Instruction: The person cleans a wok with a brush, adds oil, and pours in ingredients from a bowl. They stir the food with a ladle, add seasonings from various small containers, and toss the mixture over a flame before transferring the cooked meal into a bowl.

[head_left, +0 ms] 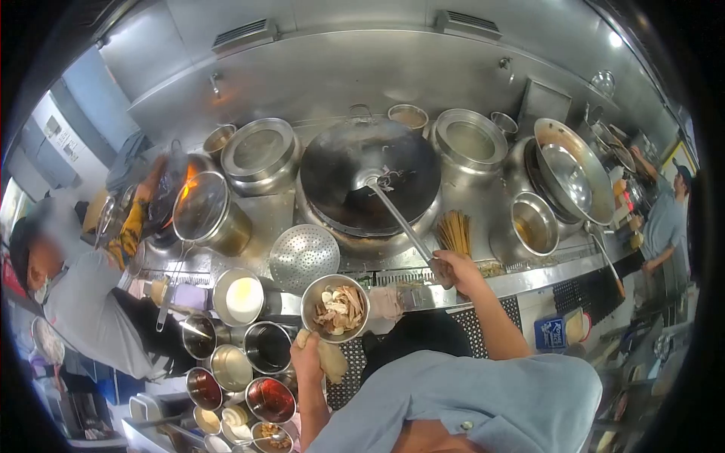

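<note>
My right hand (458,273) is closed round the end of a long metal ladle (400,215). The ladle's bowl rests in a large black wok (325,170), beside a few pale strips. In my left hand (306,357) is a tan cloth (332,361), bunched below a steel bowl (311,302). Sliced pale and brown pieces (340,309) fill that bowl. Whether my left fingers also touch its rim cannot be made out. A round perforated strainer (304,257) lies just behind the bowl.
Sauce pots (270,400) crowd the lower left. A bamboo brush (455,232) lies right of the wok. Lidded pots (260,151) flank it. A co-worker (94,302) stands at left near a flame (189,183); another person (664,215) is at far right.
</note>
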The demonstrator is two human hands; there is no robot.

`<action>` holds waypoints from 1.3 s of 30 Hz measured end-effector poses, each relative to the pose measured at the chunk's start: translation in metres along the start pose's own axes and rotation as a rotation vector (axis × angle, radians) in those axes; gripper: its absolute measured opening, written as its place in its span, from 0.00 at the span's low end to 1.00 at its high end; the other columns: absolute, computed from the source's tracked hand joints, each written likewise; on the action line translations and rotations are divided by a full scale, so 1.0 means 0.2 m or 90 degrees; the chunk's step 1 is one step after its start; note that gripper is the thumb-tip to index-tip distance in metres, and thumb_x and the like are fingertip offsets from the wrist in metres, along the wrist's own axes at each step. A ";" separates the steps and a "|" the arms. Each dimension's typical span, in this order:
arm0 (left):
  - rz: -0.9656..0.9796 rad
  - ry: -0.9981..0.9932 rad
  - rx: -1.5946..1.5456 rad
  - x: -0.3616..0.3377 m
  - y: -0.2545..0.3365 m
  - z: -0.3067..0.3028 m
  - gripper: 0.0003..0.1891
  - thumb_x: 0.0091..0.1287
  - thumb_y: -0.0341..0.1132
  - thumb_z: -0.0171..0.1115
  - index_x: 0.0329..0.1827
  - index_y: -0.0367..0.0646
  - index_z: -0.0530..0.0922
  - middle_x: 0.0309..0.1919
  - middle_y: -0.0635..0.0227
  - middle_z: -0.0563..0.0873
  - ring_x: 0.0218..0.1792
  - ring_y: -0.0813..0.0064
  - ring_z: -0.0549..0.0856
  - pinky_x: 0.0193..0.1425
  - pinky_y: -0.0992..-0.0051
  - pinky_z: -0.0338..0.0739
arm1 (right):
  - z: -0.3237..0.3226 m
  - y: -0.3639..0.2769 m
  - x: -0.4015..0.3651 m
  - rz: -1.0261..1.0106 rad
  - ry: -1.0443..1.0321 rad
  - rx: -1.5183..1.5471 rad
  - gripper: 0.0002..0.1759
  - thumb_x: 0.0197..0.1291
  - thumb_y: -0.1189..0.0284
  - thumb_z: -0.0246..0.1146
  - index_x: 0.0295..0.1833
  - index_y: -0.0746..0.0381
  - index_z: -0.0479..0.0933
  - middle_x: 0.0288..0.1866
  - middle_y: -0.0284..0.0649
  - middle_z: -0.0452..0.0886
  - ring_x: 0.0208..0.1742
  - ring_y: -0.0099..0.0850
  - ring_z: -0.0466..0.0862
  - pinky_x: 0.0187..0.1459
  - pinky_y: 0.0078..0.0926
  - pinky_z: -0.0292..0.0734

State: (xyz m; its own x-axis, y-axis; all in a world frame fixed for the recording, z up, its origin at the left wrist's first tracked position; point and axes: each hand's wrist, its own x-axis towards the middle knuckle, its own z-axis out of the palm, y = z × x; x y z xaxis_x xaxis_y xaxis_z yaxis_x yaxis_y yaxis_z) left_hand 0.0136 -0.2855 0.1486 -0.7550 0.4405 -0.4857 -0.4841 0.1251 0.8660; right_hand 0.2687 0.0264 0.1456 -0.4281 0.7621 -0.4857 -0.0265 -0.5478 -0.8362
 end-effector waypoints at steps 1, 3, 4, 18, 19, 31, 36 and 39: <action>-0.001 0.003 0.014 0.01 0.00 0.02 0.08 0.63 0.30 0.63 0.41 0.34 0.80 0.34 0.68 0.83 0.32 0.77 0.81 0.37 0.75 0.77 | -0.02 -0.02 0.00 -0.018 0.031 0.055 0.13 0.64 0.78 0.58 0.53 0.69 0.79 0.37 0.38 0.81 0.36 0.25 0.79 0.36 0.22 0.74; 0.001 0.007 0.042 0.01 0.02 0.08 0.08 0.63 0.30 0.63 0.41 0.34 0.80 0.34 0.68 0.83 0.32 0.77 0.81 0.37 0.75 0.76 | -0.01 -0.16 0.03 -0.267 0.112 -0.116 0.13 0.62 0.82 0.58 0.52 0.70 0.79 0.37 0.38 0.82 0.36 0.25 0.79 0.38 0.22 0.75; 0.005 -0.002 0.029 0.04 0.00 0.10 0.08 0.63 0.30 0.63 0.41 0.34 0.80 0.34 0.67 0.83 0.32 0.77 0.81 0.37 0.75 0.76 | 0.09 -0.33 -0.03 -0.330 0.129 -0.102 0.14 0.62 0.83 0.58 0.53 0.70 0.79 0.39 0.38 0.83 0.38 0.24 0.80 0.40 0.22 0.76; 0.068 0.077 -0.046 -0.10 0.01 0.47 0.11 0.63 0.31 0.62 0.46 0.34 0.79 0.35 0.66 0.83 0.32 0.74 0.82 0.36 0.72 0.78 | 0.03 -0.17 0.22 -0.142 -0.151 -0.536 0.39 0.61 0.67 0.63 0.77 0.57 0.56 0.37 0.50 0.81 0.30 0.39 0.84 0.32 0.36 0.79; 0.085 0.094 -0.064 -0.09 0.00 0.49 0.11 0.64 0.31 0.61 0.46 0.34 0.79 0.36 0.65 0.83 0.33 0.74 0.83 0.37 0.72 0.79 | 0.00 -0.23 0.23 -0.123 -0.169 -0.484 0.38 0.62 0.67 0.63 0.76 0.56 0.58 0.32 0.45 0.81 0.24 0.33 0.83 0.26 0.33 0.78; 0.760 0.156 0.807 0.62 0.61 1.29 0.18 0.52 0.35 0.70 0.47 0.45 0.82 0.48 0.59 0.81 0.48 0.51 0.81 0.50 0.58 0.79 | -0.19 -0.27 0.23 -0.088 -0.195 -0.298 0.23 0.60 0.73 0.59 0.60 0.68 0.68 0.24 0.40 0.76 0.16 0.29 0.75 0.18 0.31 0.70; 0.884 0.077 0.997 0.84 0.78 1.47 0.14 0.57 0.31 0.63 0.47 0.47 0.80 0.59 0.59 0.75 0.53 0.45 0.76 0.49 0.54 0.82 | -0.25 -0.24 -0.04 -0.099 -0.093 -0.356 0.28 0.62 0.72 0.58 0.67 0.66 0.64 0.22 0.41 0.76 0.15 0.30 0.76 0.19 0.32 0.71; 0.897 0.103 1.009 0.87 0.93 1.55 0.14 0.60 0.33 0.62 0.49 0.48 0.79 0.59 0.60 0.74 0.55 0.46 0.76 0.51 0.54 0.82 | -0.28 -0.23 -0.13 -0.086 -0.093 -0.373 0.30 0.63 0.71 0.57 0.70 0.65 0.61 0.22 0.44 0.77 0.15 0.31 0.77 0.20 0.32 0.72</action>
State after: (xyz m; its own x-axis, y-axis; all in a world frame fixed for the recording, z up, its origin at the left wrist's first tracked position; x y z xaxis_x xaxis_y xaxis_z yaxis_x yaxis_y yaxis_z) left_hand -0.0704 0.0894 0.2617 -0.2520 0.8352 0.4889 0.9245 0.3571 -0.1336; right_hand 0.3320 0.0515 0.1810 -0.5757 0.7337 -0.3609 0.3942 -0.1375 -0.9087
